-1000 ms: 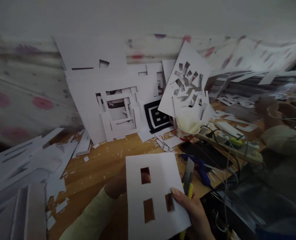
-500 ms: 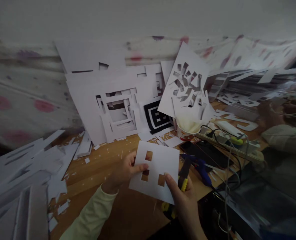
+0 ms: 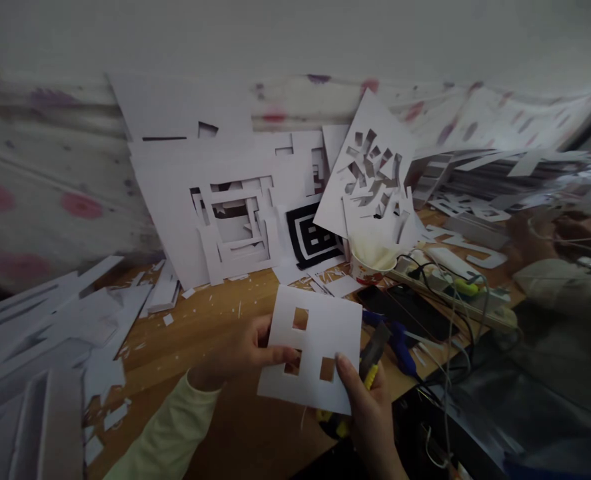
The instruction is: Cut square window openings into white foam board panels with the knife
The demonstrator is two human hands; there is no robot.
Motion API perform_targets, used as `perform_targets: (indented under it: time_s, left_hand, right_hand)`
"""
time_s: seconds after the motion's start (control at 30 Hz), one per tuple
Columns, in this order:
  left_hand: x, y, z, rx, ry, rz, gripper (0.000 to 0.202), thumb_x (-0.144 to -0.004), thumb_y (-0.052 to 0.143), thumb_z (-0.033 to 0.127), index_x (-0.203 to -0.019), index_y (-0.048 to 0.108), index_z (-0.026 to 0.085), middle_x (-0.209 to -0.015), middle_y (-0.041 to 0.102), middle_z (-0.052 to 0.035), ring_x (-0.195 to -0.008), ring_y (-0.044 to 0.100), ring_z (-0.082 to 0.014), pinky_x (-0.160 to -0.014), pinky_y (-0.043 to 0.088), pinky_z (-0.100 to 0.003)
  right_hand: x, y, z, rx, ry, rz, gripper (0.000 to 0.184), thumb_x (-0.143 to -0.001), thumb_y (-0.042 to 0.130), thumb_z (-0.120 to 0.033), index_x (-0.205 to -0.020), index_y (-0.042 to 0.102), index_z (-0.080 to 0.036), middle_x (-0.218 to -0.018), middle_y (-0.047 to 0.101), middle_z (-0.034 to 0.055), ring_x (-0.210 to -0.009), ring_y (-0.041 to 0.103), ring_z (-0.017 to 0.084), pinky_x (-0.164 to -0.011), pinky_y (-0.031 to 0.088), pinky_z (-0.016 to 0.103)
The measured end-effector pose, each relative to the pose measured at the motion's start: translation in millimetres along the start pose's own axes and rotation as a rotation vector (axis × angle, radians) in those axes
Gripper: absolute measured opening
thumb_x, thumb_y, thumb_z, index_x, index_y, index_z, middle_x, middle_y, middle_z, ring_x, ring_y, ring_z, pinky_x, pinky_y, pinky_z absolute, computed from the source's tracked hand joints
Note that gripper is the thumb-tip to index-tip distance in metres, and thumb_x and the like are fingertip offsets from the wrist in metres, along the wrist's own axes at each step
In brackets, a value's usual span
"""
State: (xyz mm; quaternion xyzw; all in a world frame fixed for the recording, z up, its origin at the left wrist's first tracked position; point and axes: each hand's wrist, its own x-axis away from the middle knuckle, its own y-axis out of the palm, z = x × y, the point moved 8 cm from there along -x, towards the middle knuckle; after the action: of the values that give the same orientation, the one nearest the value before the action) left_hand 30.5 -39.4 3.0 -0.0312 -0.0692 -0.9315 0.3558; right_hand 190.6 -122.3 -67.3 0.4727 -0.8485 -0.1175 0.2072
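— What do the hands hold in the head view?
— Left hand [image 3: 248, 350] and right hand [image 3: 368, 407] both pinch the white card [image 3: 320, 333] above the wooden table [image 3: 210, 327]; the right also grips a yellow knife [image 3: 372, 363].

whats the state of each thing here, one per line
white card: held up off the table by both hands, three rectangular holes cut out
left hand: gripping the card's left edge
right hand: thumb on the card, also holding the utility knife
utility knife: blade out
paper cup: upright
power strip: cables plugged in
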Motion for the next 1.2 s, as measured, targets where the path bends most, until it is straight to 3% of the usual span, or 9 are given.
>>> perform_targets:
  time_s: [0.17, 0.37, 0.53, 0.7, 0.8, 0.93, 1.07, 1.2]
  left_hand:
    - [8.5, 0.2, 4.3, 0.073, 0.040, 0.088, 0.041, -0.073, 0.084, 0.047, -0.093, 0.066, 0.015, -0.079, 0.071, -0.0024, -0.071, 0.066, -0.0152, -0.067, 0.053, -0.026]
    - [13.2, 5.1, 13.7, 0.114, 0.157, 0.143, 0.036, -0.079, 0.082, 0.039, -0.099, 0.062, 0.016, -0.080, 0.069, -0.0009, -0.069, 0.066, -0.0134, -0.066, 0.054, -0.025]
    - [16.3, 10.4, 18.7, 0.150, 0.165, 0.112, 0.044, -0.077, 0.083, 0.035, -0.111, 0.060, 0.018, -0.085, 0.070, -0.0011, -0.070, 0.066, -0.0136, -0.066, 0.055, -0.026]
    - [17.6, 14.7, 15.0, 0.137, 0.109, 0.076, 0.038, -0.078, 0.083, 0.038, -0.103, 0.062, 0.017, -0.076, 0.071, -0.0001, -0.067, 0.067, -0.0119, -0.068, 0.054, -0.023]
    - [14.9, 16.2, 13.6, 0.187, 0.143, 0.053, 0.038, -0.078, 0.083, 0.037, -0.101, 0.061, 0.017, -0.074, 0.070, 0.0004, -0.065, 0.066, -0.0109, -0.065, 0.054, -0.022]
    - [12.0, 16.2, 15.0, 0.253, 0.189, 0.033, 0.046, -0.078, 0.083, 0.035, -0.112, 0.058, 0.019, -0.080, 0.071, -0.0005, -0.067, 0.068, -0.0135, -0.062, 0.055, -0.024]
    - [11.7, 12.9, 12.2, 0.264, 0.129, 0.063, 0.043, -0.076, 0.084, 0.037, -0.106, 0.060, 0.018, -0.078, 0.071, -0.0005, -0.066, 0.068, -0.0137, -0.065, 0.056, -0.025]
    - [10.4, 7.4, 11.4, 0.310, 0.191, 0.122, 0.040, -0.073, 0.087, 0.036, -0.098, 0.063, 0.017, -0.088, 0.072, -0.0020, -0.076, 0.069, -0.0139, -0.070, 0.054, -0.024]
  right_hand:
    - [4.2, -3.8, -7.7, 0.078, -0.110, 0.007, 0.044, -0.064, 0.090, -0.047, -0.091, 0.070, -0.018, -0.083, 0.079, 0.0074, -0.068, 0.073, 0.023, -0.061, 0.060, 0.031]
    - [24.9, -10.1, -22.7, 0.081, -0.250, 0.189, 0.044, -0.060, 0.091, -0.051, -0.086, 0.072, -0.020, -0.076, 0.077, 0.0048, -0.065, 0.072, 0.022, -0.059, 0.058, 0.028]
    - [35.0, -8.2, -24.8, 0.068, -0.221, 0.199, 0.046, -0.058, 0.092, -0.054, -0.083, 0.070, -0.021, -0.069, 0.075, 0.0030, -0.057, 0.067, 0.018, -0.053, 0.055, 0.025]
    - [37.3, -12.5, -26.2, 0.060, -0.206, 0.217, 0.048, -0.056, 0.093, -0.053, -0.082, 0.069, -0.020, -0.069, 0.075, 0.0039, -0.057, 0.068, 0.020, -0.053, 0.056, 0.027]
    - [38.1, -10.9, -28.5, 0.037, -0.207, 0.223, 0.050, -0.054, 0.093, -0.052, -0.083, 0.067, -0.021, -0.067, 0.074, 0.0022, -0.055, 0.068, 0.019, -0.051, 0.055, 0.026]
    - [35.9, -5.2, -23.0, -0.036, -0.129, 0.206, 0.054, -0.054, 0.094, -0.051, -0.089, 0.065, -0.022, -0.069, 0.075, 0.0010, -0.054, 0.068, 0.019, -0.049, 0.055, 0.026]
    - [32.8, -0.1, -23.1, -0.023, -0.152, 0.163, 0.053, -0.058, 0.093, -0.048, -0.096, 0.067, -0.022, -0.077, 0.078, 0.0022, -0.062, 0.071, 0.020, -0.056, 0.058, 0.026]
    - [32.7, 4.0, -24.6, 0.019, -0.179, 0.152, 0.049, -0.060, 0.093, -0.048, -0.092, 0.068, -0.020, -0.077, 0.078, 0.0031, -0.063, 0.071, 0.019, -0.057, 0.057, 0.024]
